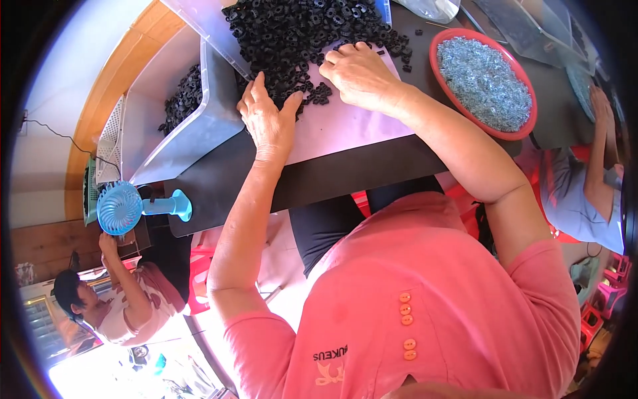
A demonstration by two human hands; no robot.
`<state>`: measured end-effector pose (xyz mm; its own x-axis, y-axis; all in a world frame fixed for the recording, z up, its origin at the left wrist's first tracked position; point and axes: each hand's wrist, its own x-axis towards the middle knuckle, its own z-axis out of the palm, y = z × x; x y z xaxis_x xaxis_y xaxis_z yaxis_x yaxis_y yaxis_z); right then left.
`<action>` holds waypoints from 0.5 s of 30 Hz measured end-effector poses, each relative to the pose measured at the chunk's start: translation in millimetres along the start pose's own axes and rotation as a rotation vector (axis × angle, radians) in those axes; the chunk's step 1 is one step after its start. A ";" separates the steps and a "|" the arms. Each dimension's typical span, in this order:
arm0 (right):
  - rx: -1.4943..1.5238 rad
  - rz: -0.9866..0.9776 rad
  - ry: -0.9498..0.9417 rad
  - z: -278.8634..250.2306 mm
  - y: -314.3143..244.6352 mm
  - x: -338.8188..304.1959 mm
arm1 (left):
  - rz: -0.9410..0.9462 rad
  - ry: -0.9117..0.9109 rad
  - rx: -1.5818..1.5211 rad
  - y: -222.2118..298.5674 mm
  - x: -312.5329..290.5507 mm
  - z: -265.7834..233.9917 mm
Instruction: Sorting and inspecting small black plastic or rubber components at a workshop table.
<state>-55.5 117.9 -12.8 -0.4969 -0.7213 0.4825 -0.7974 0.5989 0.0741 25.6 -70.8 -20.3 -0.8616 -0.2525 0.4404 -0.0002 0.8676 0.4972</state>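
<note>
A large heap of small black plastic parts spills from a tipped clear bin onto a pale pink sheet on the table. My left hand is at the heap's near left edge, thumb and fingers apart, with loose black parts beside its thumb. To its right, my right hand rests at the heap's near edge with its fingers curled down. Whatever the right fingertips hold, if anything, is hidden beneath the hand.
A red basin of small clear bluish pieces stands at right. Left are a clear bin with more black parts and a blue fan clamped to the dark table. Co-workers sit at the left and right.
</note>
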 end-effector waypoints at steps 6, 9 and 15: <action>0.045 0.053 -0.027 -3.5 2.8 0.7 | 0.039 0.007 -0.011 5.3 14.7 10.7; 0.132 0.114 -0.022 -5.9 5.1 0.1 | 0.040 -0.005 0.017 15.1 21.7 15.4; 0.369 0.271 -0.053 -3.1 12.5 1.0 | 0.125 -0.020 0.033 31.0 27.3 29.2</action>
<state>-64.9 125.7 -8.6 -0.7134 -0.5784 0.3957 -0.7002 0.6114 -0.3687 -12.7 -38.4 -14.7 -0.8658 -0.1328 0.4824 0.0917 0.9057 0.4139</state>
